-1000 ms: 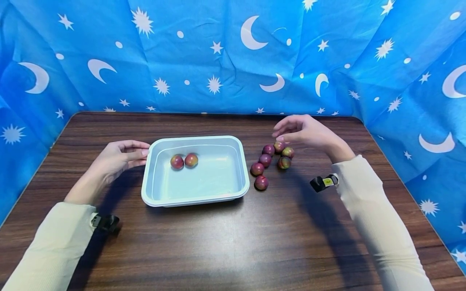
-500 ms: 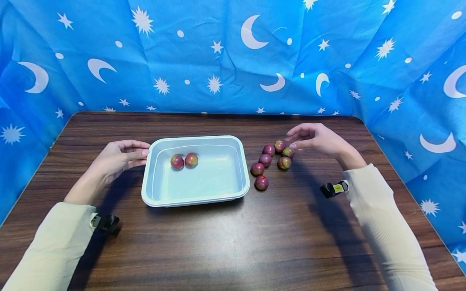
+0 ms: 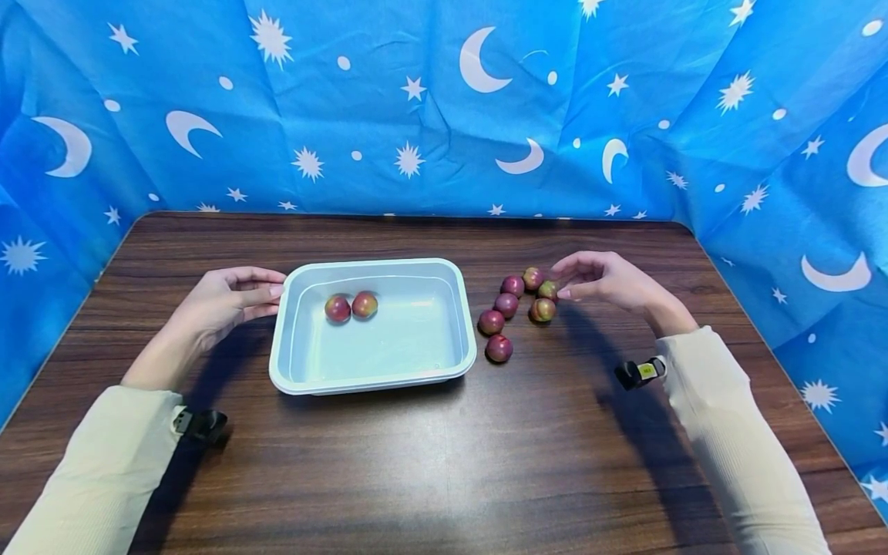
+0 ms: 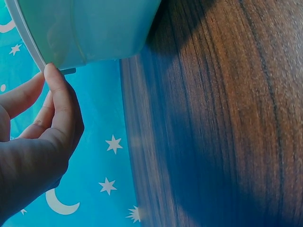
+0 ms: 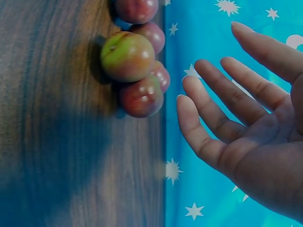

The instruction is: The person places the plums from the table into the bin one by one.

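A pale plastic tub (image 3: 300, 351) sits on the dark wooden table (image 3: 444, 462), and everything else is placed around it. Inside the tub, toward its far left part, two reddish plums (image 3: 351, 306) lie side by side, touching.

The left hand (image 3: 225, 302) rests at the tub's left rim. In the left wrist view its fingertips (image 4: 53, 75) meet the edge of the rim with the fingers lightly bent; it looks like a light steadying touch more than a firm grip, though the thumb's contact is hard to make out.

To the right of the tub, just beside its wall, six more plums (image 3: 516, 308) lie in a loose cluster on the table. The right hand (image 3: 603, 281) hovers at the far-right side of that cluster, well apart from the tub. Its fingers are spread and relaxed, holding nothing; the right wrist view shows the fingertips (image 5: 189, 111) close to the nearest plum (image 5: 141, 96) without touching it.

A blue cloth (image 3: 444, 108) with moons and stars hangs behind the tub.
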`<action>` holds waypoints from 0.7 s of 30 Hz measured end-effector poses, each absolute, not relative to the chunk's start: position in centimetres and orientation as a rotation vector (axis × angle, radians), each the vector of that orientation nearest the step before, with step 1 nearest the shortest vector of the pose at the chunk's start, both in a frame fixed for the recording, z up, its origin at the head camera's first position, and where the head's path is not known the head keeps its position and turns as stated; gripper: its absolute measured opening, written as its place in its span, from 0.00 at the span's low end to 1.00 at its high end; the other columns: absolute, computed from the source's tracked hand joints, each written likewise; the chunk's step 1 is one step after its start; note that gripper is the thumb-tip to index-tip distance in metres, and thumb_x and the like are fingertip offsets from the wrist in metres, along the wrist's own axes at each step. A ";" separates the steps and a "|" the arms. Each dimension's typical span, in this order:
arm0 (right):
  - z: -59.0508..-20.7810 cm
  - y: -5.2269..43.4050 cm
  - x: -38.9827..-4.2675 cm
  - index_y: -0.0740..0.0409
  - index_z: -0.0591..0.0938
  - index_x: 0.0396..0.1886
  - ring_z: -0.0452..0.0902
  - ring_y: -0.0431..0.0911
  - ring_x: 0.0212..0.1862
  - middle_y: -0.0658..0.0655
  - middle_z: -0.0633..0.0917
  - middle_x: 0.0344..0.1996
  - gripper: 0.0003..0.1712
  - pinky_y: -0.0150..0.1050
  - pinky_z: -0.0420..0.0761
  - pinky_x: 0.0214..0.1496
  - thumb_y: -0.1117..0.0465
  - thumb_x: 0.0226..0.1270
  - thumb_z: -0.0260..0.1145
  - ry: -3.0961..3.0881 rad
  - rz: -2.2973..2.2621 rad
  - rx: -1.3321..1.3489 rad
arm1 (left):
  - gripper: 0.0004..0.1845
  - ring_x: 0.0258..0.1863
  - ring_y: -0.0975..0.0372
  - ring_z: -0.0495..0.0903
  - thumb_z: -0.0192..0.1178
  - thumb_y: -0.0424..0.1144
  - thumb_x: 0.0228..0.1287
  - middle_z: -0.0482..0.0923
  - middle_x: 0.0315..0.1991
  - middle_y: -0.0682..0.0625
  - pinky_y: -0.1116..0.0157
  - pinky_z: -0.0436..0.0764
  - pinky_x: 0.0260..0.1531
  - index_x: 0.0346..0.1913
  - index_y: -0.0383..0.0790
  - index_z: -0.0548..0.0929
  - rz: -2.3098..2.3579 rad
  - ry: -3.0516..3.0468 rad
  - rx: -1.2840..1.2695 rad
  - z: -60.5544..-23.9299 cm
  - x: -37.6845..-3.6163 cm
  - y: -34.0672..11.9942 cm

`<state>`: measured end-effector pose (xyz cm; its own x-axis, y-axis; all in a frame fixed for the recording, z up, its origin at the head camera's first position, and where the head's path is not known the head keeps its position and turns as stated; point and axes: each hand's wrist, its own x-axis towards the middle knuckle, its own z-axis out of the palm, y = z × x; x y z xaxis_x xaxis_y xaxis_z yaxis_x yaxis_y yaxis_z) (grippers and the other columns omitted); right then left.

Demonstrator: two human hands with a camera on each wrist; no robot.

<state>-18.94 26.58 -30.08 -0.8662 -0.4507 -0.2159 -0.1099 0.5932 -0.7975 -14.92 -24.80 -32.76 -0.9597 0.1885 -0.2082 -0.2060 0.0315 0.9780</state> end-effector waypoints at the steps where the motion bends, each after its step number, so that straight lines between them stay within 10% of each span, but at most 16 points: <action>1: -30.2 26.6 -18.9 0.64 0.73 0.54 0.76 0.56 0.41 0.67 0.77 0.45 0.23 0.41 0.79 0.43 0.61 0.60 0.65 2.421 -1.170 -0.459 | 0.07 0.34 0.63 0.82 0.58 0.29 0.60 0.80 0.34 0.51 0.68 0.82 0.37 0.42 0.34 0.76 2.007 2.034 -0.020 -32.8 -14.9 -24.8; 21: -33.2 26.6 -18.5 0.68 0.73 0.53 0.75 0.49 0.44 0.65 0.77 0.48 0.23 0.35 0.80 0.43 0.66 0.58 0.65 2.323 -1.226 -0.487 | 0.07 0.33 0.64 0.82 0.58 0.29 0.61 0.80 0.34 0.51 0.67 0.82 0.37 0.42 0.35 0.77 2.006 2.028 -0.028 -32.7 -15.0 -24.8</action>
<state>-18.53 26.61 -33.24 -0.8286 -0.5078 -0.2357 -0.0918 0.5385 -0.8376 -14.95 -24.80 -32.70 -0.9584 0.1865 -0.2159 -0.2139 0.0313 0.9764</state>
